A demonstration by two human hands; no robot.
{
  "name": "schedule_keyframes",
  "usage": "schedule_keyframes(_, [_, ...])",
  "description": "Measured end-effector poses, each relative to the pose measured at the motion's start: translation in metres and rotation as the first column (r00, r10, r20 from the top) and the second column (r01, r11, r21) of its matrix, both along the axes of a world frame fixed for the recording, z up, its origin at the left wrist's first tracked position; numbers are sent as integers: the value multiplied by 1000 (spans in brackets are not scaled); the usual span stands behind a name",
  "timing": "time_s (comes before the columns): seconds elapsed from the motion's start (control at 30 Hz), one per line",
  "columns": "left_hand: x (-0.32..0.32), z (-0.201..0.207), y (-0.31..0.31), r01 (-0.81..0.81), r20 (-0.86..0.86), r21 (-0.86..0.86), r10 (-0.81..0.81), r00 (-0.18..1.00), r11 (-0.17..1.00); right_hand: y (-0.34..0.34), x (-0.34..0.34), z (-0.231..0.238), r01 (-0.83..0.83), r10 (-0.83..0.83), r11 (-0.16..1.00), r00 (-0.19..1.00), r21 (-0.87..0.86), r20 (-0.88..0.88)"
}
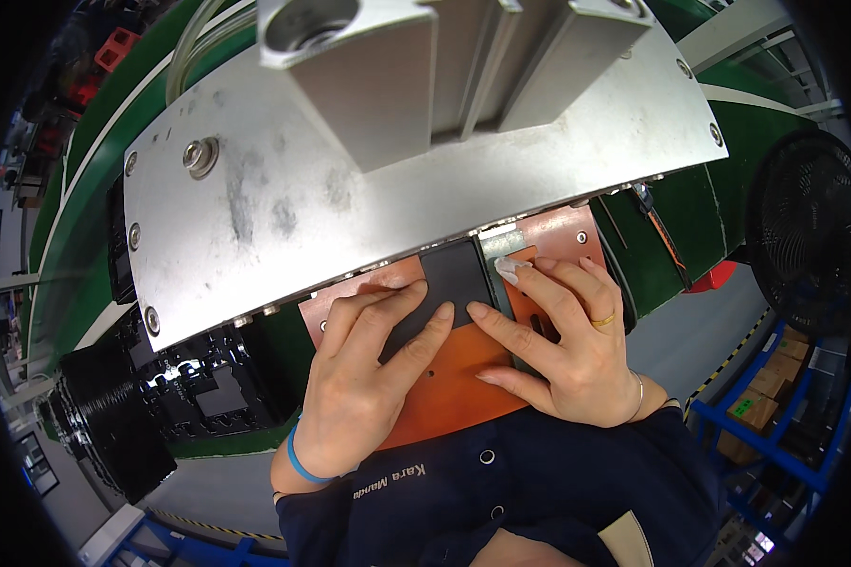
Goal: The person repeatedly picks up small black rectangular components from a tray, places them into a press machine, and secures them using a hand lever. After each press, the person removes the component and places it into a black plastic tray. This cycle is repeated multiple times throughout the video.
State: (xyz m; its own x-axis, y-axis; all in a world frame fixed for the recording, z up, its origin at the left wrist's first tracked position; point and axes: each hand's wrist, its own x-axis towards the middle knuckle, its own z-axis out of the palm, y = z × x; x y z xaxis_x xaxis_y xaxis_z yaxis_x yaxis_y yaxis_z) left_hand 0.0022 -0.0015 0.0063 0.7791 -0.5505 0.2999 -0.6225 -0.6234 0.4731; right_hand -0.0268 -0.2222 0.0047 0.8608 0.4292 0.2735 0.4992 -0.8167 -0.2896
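Observation:
A flat dark grey panel (452, 274) lies on an orange base plate (449, 383), its far end close under the front edge of a large metal machine plate (255, 203). My left hand (364, 364) rests over the panel's left side, thumb and forefinger apart with their tips on it. From the right, my right hand (572, 345) spreads its fingers: one fingertip touches the panel's right edge, another, wrapped in white, lies on a slotted orange piece (527, 307). Its thumb is on the base plate. Neither hand is wrapped round anything.
Overhead stands a thick metal bracket (369, 104) on the machine plate. Black glossy trays or parts (208, 383) lie to the left on the green bench. An orange-black tool (667, 236) lies on the right, near a black fan (808, 227). Blue racking (775, 416) holds boxes.

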Motion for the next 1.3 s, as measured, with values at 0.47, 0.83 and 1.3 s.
schedule_keyframes(0.47, [-6, 2, 1, 5, 58, -30, -3, 998, 1000, -19, 6, 5, -43, 61, 899, 998, 436, -27])
schedule_keyframes(0.83, [-34, 9, 1, 43, 385, -48, -21, 923, 998, -5, 35, 32, 359, 390, 649, 600, 670, -699])
schedule_keyframes(1.3, [-16, 7, 26, -385, -734, -676, -618, 281, 628, -21, 22, 20, -482, 419, 730, 876, 485, 240])
